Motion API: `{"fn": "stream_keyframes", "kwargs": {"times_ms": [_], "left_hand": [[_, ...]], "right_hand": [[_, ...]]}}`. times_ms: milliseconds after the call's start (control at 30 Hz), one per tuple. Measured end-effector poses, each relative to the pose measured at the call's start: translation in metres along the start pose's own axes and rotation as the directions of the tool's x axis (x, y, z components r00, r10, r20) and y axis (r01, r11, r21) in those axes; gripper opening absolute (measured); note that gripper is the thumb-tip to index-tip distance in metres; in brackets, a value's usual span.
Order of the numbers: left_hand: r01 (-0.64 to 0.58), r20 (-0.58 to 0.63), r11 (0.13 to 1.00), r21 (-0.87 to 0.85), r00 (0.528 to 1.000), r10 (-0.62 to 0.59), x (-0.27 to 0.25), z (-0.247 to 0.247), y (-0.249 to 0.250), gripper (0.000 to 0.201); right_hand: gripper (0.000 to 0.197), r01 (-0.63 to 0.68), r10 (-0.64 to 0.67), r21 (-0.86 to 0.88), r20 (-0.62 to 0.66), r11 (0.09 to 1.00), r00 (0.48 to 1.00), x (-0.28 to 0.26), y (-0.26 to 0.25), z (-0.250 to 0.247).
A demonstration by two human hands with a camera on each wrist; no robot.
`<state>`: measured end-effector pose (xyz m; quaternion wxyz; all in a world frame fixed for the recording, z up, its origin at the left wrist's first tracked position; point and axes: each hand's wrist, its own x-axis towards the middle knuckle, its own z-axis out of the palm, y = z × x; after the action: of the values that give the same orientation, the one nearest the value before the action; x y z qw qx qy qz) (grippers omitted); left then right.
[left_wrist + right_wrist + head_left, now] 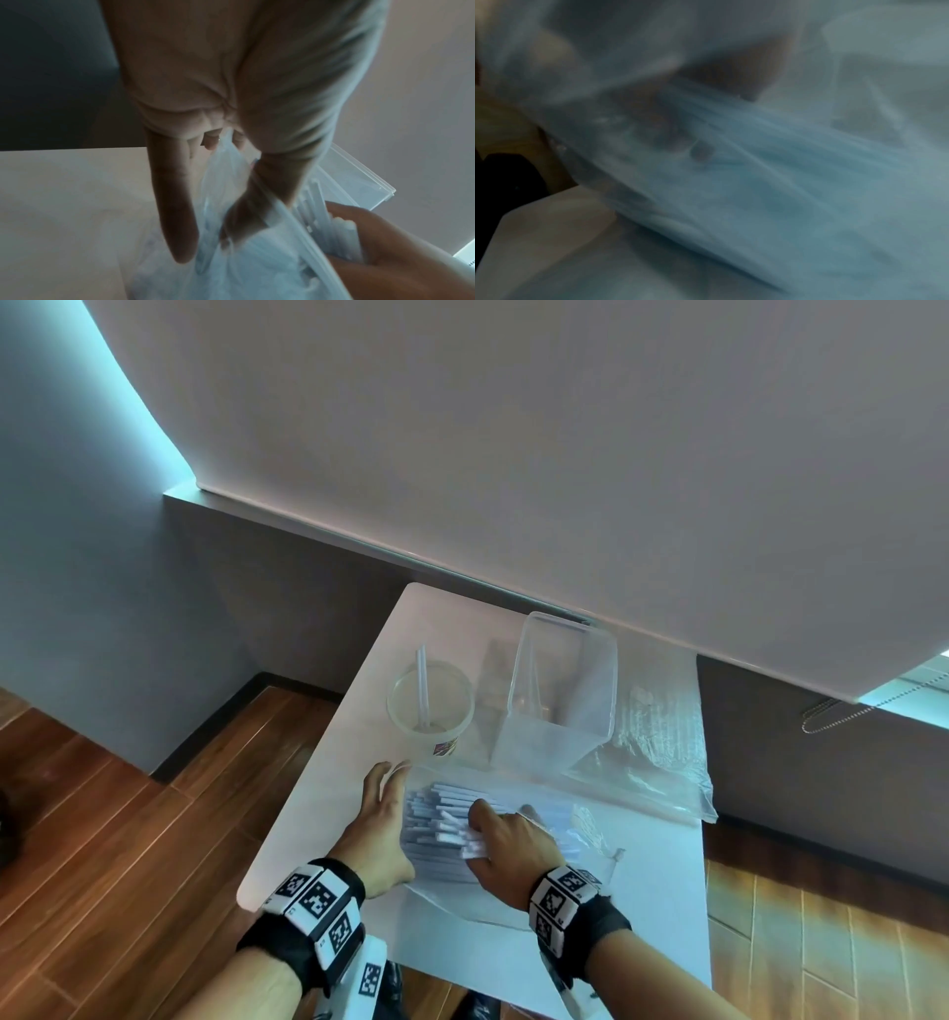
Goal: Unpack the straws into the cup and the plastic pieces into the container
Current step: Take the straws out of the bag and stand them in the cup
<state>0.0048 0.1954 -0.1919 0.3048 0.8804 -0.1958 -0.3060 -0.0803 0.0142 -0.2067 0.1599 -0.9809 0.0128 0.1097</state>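
Observation:
A clear plastic bag (580,819) of white-wrapped straws (436,814) lies on the white table (657,891). My left hand (390,778) pinches the bag's left edge and holds the mouth up; the left wrist view shows the film (226,182) caught between its curled fingers (213,140). My right hand (482,834) is inside the bag, curled round a bunch of straws (316,205). The right wrist view is blurred by plastic, with fingers (675,134) on straws (782,152). Behind the bag stand a clear cup (395,706) holding one straw (423,690) and a clear rectangular container (590,695).
A second crumpled clear bag (652,752) lies at the table's right rear, beside the container. The table's left edge drops to a wooden floor (128,839). A wall and a roller blind (565,454) close off the back.

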Motion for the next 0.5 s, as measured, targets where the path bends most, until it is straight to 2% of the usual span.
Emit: {"fn": "stream_keyframes", "kwargs": {"times_ms": [100, 200, 267, 367, 433, 500], "left_hand": [[-0.026, -0.012, 1.0, 0.005, 1.0, 0.026, 0.001, -0.003, -0.006, 0.123], [-0.025, -0.01, 1.0, 0.0, 1.0, 0.025, 0.0, -0.004, -0.007, 0.124], [-0.016, -0.011, 1.0, -0.003, 1.0, 0.016, 0.0, -0.003, -0.006, 0.125], [0.009, -0.016, 1.0, -0.003, 1.0, -0.009, 0.001, -0.003, -0.001, 0.125], [0.014, -0.02, 1.0, 0.0, 1.0, -0.014, 0.002, -0.004, 0.001, 0.124], [0.016, -0.018, 1.0, -0.009, 1.0, -0.016, 0.004, -0.005, 0.002, 0.125]], "right_hand": [[0.025, -0.103, 0.101, 0.056, 0.033, 0.993, 0.994, -0.002, -0.001, -0.013], [0.012, -0.098, 0.095, 0.056, 0.044, 0.994, 0.994, -0.005, -0.007, -0.034], [0.026, -0.101, 0.101, 0.155, 0.011, 0.983, 0.995, -0.008, -0.014, -0.053], [0.032, -0.088, 0.169, 0.465, -0.136, 0.881, 0.976, -0.012, -0.023, -0.08], [0.032, -0.078, 0.285, 0.611, -0.248, 0.787, 0.926, -0.014, -0.025, -0.091], [0.031, -0.143, 0.362, 0.649, -0.217, 0.747, 0.906, -0.014, -0.023, -0.089]]}}
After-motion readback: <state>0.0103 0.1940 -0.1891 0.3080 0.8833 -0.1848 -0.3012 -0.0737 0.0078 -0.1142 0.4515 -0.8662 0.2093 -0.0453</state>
